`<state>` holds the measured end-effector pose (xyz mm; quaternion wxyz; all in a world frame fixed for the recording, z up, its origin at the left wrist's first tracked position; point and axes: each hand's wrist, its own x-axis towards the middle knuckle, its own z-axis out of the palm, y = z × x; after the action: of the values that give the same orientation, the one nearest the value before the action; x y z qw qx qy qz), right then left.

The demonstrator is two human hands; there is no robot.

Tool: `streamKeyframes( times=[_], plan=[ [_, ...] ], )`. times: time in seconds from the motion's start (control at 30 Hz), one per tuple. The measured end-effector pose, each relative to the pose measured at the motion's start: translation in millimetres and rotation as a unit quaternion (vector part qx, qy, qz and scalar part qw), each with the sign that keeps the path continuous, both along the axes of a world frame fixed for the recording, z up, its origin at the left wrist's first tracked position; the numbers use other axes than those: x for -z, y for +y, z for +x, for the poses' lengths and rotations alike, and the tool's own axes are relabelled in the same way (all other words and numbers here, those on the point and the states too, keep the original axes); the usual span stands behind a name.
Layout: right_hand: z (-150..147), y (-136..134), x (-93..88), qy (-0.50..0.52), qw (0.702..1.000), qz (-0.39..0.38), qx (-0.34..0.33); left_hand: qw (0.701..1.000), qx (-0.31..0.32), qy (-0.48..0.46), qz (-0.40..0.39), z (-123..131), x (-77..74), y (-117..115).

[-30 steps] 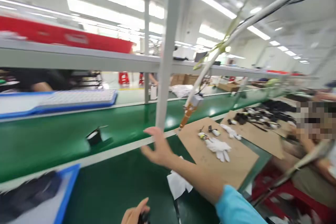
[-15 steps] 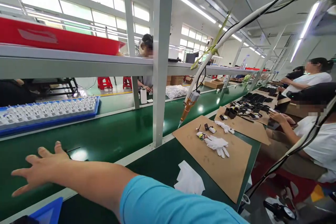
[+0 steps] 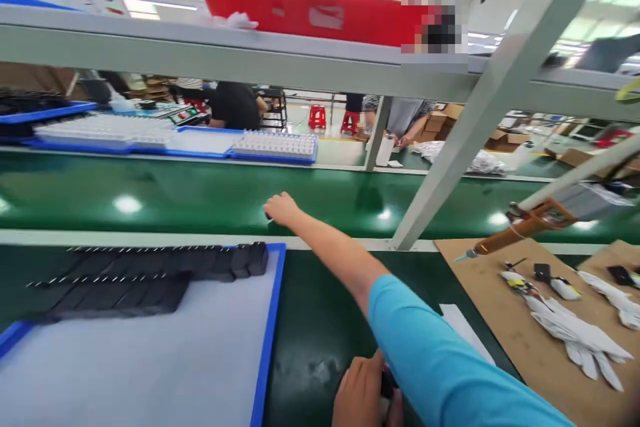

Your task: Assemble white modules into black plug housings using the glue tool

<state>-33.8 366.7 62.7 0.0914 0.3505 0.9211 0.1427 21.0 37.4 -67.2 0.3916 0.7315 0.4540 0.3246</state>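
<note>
My right arm, in a blue sleeve, stretches across to the green belt. At its end my right hand (image 3: 283,209) is closed, and a small dark piece (image 3: 269,216) shows under its fingers, too small to name. My left hand (image 3: 361,392) is low in the view, partly behind the sleeve, its fingers curled round a small black part (image 3: 387,383). Most of that part is hidden. To the left, a blue-rimmed tray (image 3: 273,320) with a whitish lining holds rows of black box-shaped parts (image 3: 200,263) along its far side.
A slanting metal post (image 3: 450,167) rises right of my arm, under a shelf with a red bin (image 3: 310,13). An orange-brown dispenser (image 3: 525,230) hangs over cardboard (image 3: 480,287) with white gloves (image 3: 575,333). White paper (image 3: 465,330) lies by my sleeve. People sit beyond the belt.
The view has swung left. My right hand, spread open over the belt before, is now closed at a dark piece. My left hand and the tray of black parts have come into view.
</note>
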Motion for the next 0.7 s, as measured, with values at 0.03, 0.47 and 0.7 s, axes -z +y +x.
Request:
streamKeyframes(
  times=[0.03,0.47,0.7],
  plan=[
    [7,-5,-3.6,0.0,1.0,0.0,-0.006,1.0,-0.014,-0.012,-0.001,3,-6.9,-3],
    [175,-203,16.0,0.023,0.995,-0.088,-0.035,0.998,-0.032,-0.055,0.017,-6,-48.7,-3],
    [229,-252,14.5,0.188,0.978,-0.073,-0.054,0.983,-0.046,0.06,0.166,-4,-59.5,-9]
  ],
)
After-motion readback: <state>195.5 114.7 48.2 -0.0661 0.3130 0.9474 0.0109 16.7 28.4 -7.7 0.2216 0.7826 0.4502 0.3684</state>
